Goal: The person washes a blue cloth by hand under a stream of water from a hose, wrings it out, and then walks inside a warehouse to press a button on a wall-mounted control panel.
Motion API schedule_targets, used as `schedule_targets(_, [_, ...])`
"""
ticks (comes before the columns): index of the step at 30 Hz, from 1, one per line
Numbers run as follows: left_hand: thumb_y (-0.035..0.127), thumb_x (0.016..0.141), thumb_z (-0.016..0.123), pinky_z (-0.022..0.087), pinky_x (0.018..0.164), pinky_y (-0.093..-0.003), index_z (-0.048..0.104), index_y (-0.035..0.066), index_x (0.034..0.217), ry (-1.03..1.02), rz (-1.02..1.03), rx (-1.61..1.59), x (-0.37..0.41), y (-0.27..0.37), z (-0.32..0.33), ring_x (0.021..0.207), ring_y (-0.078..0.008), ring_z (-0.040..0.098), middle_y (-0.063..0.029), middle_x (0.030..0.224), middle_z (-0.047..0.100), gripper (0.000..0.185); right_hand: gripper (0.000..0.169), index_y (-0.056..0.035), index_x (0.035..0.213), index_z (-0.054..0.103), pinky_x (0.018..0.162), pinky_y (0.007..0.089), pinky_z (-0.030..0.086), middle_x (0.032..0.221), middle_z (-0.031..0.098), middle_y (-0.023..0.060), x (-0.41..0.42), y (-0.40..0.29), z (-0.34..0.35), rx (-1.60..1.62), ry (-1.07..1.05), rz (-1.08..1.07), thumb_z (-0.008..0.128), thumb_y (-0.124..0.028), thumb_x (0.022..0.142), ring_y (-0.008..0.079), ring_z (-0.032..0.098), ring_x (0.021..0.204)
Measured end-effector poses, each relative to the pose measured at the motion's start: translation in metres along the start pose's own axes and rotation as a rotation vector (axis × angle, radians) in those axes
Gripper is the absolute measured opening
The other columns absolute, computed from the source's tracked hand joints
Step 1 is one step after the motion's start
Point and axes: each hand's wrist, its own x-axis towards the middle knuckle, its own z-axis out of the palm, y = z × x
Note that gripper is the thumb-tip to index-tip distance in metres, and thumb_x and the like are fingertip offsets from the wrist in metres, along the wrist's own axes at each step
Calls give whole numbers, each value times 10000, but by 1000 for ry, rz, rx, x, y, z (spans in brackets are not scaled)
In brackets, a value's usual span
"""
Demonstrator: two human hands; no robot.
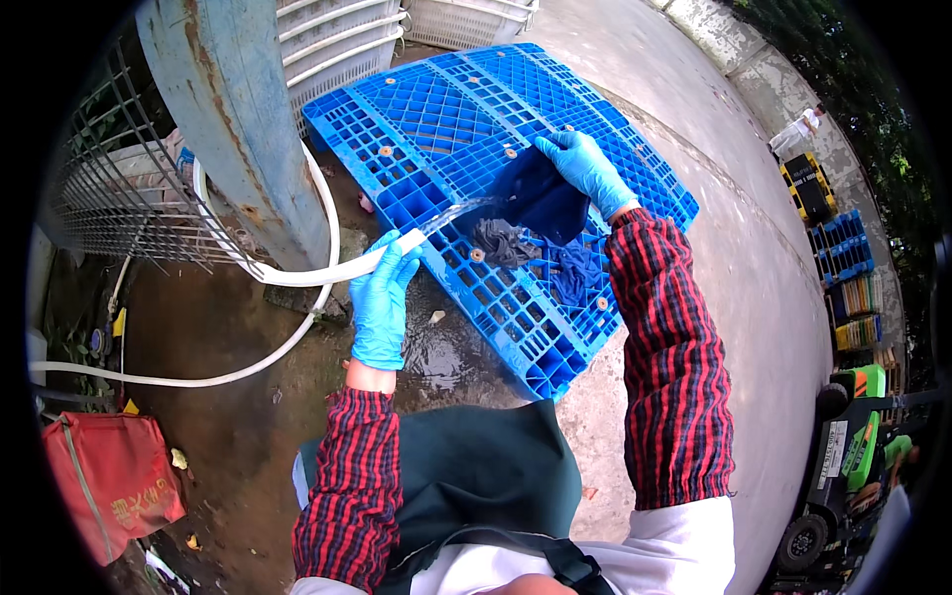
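Note:
My left hand (383, 301), in a light blue disposable glove, grips a white hose (357, 266) just behind its end. Water (457, 212) streams from the hose onto a dark navy cloth (547, 197). That cloth hangs from my right hand (591, 171), gloved the same way and closed on its upper edge. Beneath it is a blue plastic pallet (461, 111) with a lattice top. On the pallet lie a crumpled grey cloth (506, 242) and a crumpled blue cloth (573, 271), just under the held one.
A rusty blue-grey steel post (230, 119) and wire mesh (141, 186) stand at left, the hose looping around the post. Stacked white plastic crates (342, 44) are behind. A red bag (115, 483) lies lower left. A green forklift (848, 454) and a person (799, 130) are at right.

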Motion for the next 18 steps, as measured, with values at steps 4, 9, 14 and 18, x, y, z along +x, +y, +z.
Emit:
schedule_targets(4, [76,893,587,560,750,-241,539,-41,1175,-4,10,46,-2,4,-3,882,-193,648,-158,1067,619,309,477,-15,1114,630,853,355,469,1003,665,170,-3,-4,-8,109,66,54,575,-430,884,273,629,955])
schedule_targets(9, [90,891,595,557,733,-238,568,-43,1142,38,17,82,-3,0,2,855,-181,646,-142,1033,628,285,395,-5,1083,641,815,274,456,951,664,52,5,-13,-53,542,193,-17,580,-356,911,108,575,856])
schedule_targets(14, [94,889,599,551,719,-244,577,-36,1138,90,23,123,-1,-4,-1,857,-185,646,-135,1024,633,282,402,-21,991,678,715,277,470,824,658,35,13,-36,-86,365,362,-68,634,-401,866,102,572,744])
schedule_targets(18, [91,889,598,545,734,-254,574,-34,1146,129,26,112,5,-12,0,871,-190,643,-137,1047,628,287,418,-14,900,698,604,264,473,694,643,28,34,-62,-131,209,585,-273,651,-427,846,93,563,624])
